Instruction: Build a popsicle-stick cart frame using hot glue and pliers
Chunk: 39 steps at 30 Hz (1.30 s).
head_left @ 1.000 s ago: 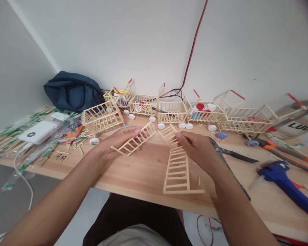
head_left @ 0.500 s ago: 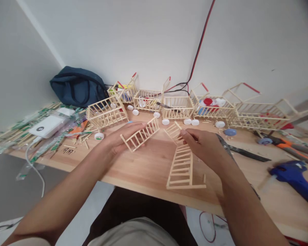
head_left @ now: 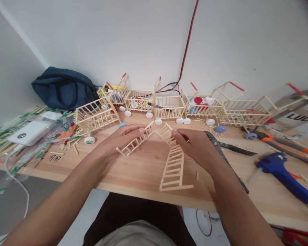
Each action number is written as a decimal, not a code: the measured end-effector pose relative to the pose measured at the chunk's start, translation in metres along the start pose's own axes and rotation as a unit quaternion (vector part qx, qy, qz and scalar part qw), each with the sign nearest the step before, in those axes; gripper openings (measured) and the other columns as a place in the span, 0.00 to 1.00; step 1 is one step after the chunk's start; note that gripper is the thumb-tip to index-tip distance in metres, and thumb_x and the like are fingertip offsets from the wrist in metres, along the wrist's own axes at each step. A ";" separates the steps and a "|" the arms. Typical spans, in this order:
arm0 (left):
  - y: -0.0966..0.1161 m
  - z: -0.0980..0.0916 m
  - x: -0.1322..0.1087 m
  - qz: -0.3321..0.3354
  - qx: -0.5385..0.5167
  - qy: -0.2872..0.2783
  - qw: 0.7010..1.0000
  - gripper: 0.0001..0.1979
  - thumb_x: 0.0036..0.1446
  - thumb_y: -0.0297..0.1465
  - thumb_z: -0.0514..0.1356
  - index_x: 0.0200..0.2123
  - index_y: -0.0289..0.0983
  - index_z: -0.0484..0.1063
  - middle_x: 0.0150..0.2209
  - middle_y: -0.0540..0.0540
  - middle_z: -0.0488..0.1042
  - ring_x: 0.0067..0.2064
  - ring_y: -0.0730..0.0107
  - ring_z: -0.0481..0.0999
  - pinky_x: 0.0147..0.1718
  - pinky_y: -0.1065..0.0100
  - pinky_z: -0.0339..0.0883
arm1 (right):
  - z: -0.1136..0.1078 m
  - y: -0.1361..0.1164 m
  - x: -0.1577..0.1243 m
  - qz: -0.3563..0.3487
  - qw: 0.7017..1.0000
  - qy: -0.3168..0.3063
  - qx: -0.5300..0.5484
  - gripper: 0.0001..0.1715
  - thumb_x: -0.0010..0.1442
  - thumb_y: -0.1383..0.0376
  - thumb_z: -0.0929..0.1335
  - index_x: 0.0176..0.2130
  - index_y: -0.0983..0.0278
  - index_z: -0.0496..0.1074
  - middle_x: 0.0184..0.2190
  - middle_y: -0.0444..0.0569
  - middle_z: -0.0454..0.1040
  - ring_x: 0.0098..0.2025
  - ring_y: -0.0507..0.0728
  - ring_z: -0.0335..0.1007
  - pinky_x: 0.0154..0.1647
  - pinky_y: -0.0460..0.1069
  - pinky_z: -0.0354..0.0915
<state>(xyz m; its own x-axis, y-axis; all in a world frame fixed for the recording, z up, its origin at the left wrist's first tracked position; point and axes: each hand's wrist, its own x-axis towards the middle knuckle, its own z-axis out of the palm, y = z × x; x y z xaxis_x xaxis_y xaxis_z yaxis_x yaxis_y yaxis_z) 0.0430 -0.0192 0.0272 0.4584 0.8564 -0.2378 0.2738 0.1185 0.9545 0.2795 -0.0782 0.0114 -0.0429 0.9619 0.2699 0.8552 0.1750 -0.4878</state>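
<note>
My left hand (head_left: 122, 138) grips a small ladder-shaped panel of thin wooden sticks (head_left: 136, 142), its thumb lying on the upper rail. My right hand (head_left: 195, 143) pinches the edge of a short slatted stick panel (head_left: 164, 133) between thumb and fingers. Just below it is a longer slatted panel (head_left: 172, 165), which ends in a crosspiece sticking out to the right. Whether those two panels are joined is hidden by the fingers. The far end of the left panel comes close to the short one; I cannot tell if they touch.
Several miniature stick shopping carts (head_left: 169, 106) with white wheels line the wall. A blue glue gun (head_left: 279, 167), pliers (head_left: 284, 141) and a black-handled tool (head_left: 228, 150) lie at right. A dark blue bag (head_left: 64, 87), white power bank (head_left: 28, 131) and bundled sticks (head_left: 5, 143) are at left.
My left hand has turned its panel flatter, with the thumb now over the rail, and brought it nearer the short panel. My right hand keeps its pinch. The whole view has shifted slightly.
</note>
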 end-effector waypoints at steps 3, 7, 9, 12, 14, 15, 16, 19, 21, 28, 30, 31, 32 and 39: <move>0.002 -0.001 -0.002 -0.003 0.018 0.000 1.000 0.27 0.52 0.49 0.61 0.51 0.40 0.73 0.41 0.43 0.78 0.32 0.69 0.75 0.26 0.72 0.64 | -0.001 -0.001 0.000 0.012 1.000 0.001 -0.015 0.24 0.65 0.56 0.58 0.22 0.63 0.66 0.19 0.44 0.67 0.22 0.51 0.58 0.27 0.48 0.50; 0.005 -0.001 -0.004 -0.001 0.023 0.008 1.000 0.26 0.53 0.48 0.61 0.51 0.40 0.74 0.40 0.44 0.78 0.33 0.68 0.76 0.28 0.72 0.66 | -0.001 -0.002 0.000 0.017 1.000 -0.002 -0.024 0.24 0.65 0.56 0.58 0.21 0.62 0.62 0.17 0.42 0.63 0.22 0.51 0.56 0.27 0.48 0.49; 0.006 0.001 -0.006 -0.008 0.018 0.013 1.000 0.25 0.54 0.47 0.61 0.51 0.40 0.74 0.39 0.44 0.78 0.33 0.68 0.76 0.28 0.72 0.67 | -0.001 -0.003 0.000 0.014 1.000 0.001 -0.019 0.24 0.65 0.56 0.58 0.22 0.62 0.63 0.17 0.42 0.63 0.22 0.51 0.56 0.27 0.48 0.49; 0.007 0.004 -0.007 -0.019 0.014 0.016 1.000 0.25 0.53 0.48 0.61 0.50 0.40 0.74 0.39 0.44 0.77 0.33 0.68 0.76 0.26 0.73 0.66 | -0.001 -0.004 0.000 0.011 1.000 0.006 -0.013 0.24 0.65 0.56 0.58 0.21 0.62 0.62 0.17 0.42 0.62 0.22 0.51 0.55 0.27 0.48 0.48; 0.007 0.005 -0.007 -0.021 0.018 0.019 0.999 0.25 0.53 0.48 0.61 0.49 0.40 0.74 0.40 0.44 0.77 0.33 0.67 0.76 0.25 0.73 0.65 | -0.001 -0.004 0.000 0.010 1.000 0.008 -0.012 0.24 0.65 0.56 0.58 0.21 0.62 0.61 0.17 0.42 0.61 0.21 0.50 0.55 0.26 0.48 0.48; 0.007 0.005 -0.007 -0.020 0.021 0.022 0.999 0.25 0.52 0.49 0.61 0.49 0.40 0.74 0.40 0.44 0.77 0.33 0.67 0.76 0.25 0.73 0.65 | -0.001 -0.005 0.000 0.009 1.000 0.009 -0.012 0.24 0.65 0.56 0.58 0.20 0.62 0.61 0.16 0.42 0.61 0.21 0.50 0.55 0.26 0.48 0.48; 0.006 0.005 -0.007 -0.019 0.023 0.023 0.999 0.25 0.52 0.49 0.61 0.48 0.40 0.75 0.40 0.44 0.77 0.34 0.67 0.76 0.25 0.73 0.65 | -0.001 -0.005 0.000 0.008 1.000 0.010 -0.013 0.24 0.65 0.57 0.58 0.20 0.62 0.61 0.16 0.42 0.61 0.21 0.50 0.55 0.26 0.48 0.48; 0.006 0.004 -0.007 -0.014 0.030 0.021 0.999 0.25 0.52 0.50 0.61 0.46 0.39 0.75 0.40 0.45 0.77 0.34 0.67 0.76 0.26 0.73 0.65 | -0.001 -0.005 0.000 0.007 1.000 0.011 -0.016 0.24 0.65 0.57 0.58 0.20 0.62 0.61 0.17 0.42 0.61 0.21 0.51 0.55 0.26 0.48 0.49; 0.006 0.004 -0.006 -0.011 0.032 0.021 0.999 0.24 0.52 0.50 0.61 0.46 0.39 0.75 0.40 0.45 0.77 0.34 0.68 0.76 0.26 0.73 0.65 | -0.001 -0.004 0.000 0.007 1.000 0.010 -0.017 0.23 0.65 0.57 0.58 0.21 0.62 0.62 0.17 0.42 0.62 0.22 0.51 0.56 0.26 0.48 0.49; 0.000 -0.001 -0.001 -0.024 0.035 0.010 0.999 0.28 0.51 0.49 0.62 0.51 0.41 0.73 0.35 0.46 0.78 0.29 0.69 0.75 0.23 0.73 0.63 | -0.001 -0.005 0.000 0.015 1.000 0.009 -0.018 0.23 0.65 0.58 0.58 0.21 0.62 0.62 0.16 0.42 0.61 0.21 0.51 0.55 0.26 0.48 0.49; -0.002 -0.002 0.000 -0.022 0.032 0.009 0.999 0.28 0.51 0.49 0.62 0.52 0.40 0.72 0.35 0.45 0.78 0.29 0.69 0.76 0.24 0.73 0.64 | 0.000 -0.005 0.000 0.016 1.000 0.005 -0.016 0.23 0.65 0.58 0.58 0.21 0.62 0.63 0.17 0.42 0.62 0.21 0.51 0.56 0.26 0.48 0.49; -0.002 -0.002 0.001 -0.020 0.030 0.008 0.999 0.28 0.51 0.49 0.62 0.52 0.40 0.72 0.35 0.45 0.78 0.29 0.69 0.75 0.24 0.73 0.64 | 0.000 -0.004 0.000 0.016 1.000 0.005 -0.014 0.23 0.65 0.58 0.58 0.22 0.62 0.63 0.17 0.42 0.63 0.22 0.51 0.56 0.26 0.48 0.49; -0.002 -0.002 0.000 -0.019 0.030 0.005 0.999 0.28 0.51 0.49 0.62 0.52 0.40 0.72 0.36 0.45 0.78 0.29 0.69 0.75 0.24 0.73 0.65 | 0.000 -0.004 0.000 0.017 1.000 0.005 -0.014 0.23 0.65 0.58 0.59 0.22 0.62 0.63 0.17 0.43 0.63 0.22 0.51 0.56 0.27 0.48 0.49; 0.006 0.004 -0.004 0.010 0.066 0.007 0.998 0.27 0.54 0.48 0.60 0.52 0.39 0.74 0.38 0.44 0.77 0.35 0.67 0.75 0.28 0.72 0.67 | 0.000 -0.005 0.000 0.008 1.000 0.008 -0.028 0.23 0.65 0.59 0.59 0.21 0.63 0.60 0.17 0.41 0.60 0.21 0.50 0.54 0.26 0.48 0.47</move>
<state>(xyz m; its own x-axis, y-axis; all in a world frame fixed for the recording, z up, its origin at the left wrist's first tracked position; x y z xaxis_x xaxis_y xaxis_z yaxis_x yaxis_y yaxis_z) 0.0463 -0.0235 0.0334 0.4536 0.8650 -0.2146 0.3731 0.0343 0.9272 0.2756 -0.0793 0.0135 -0.0210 0.9607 0.2768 0.8833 0.1476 -0.4451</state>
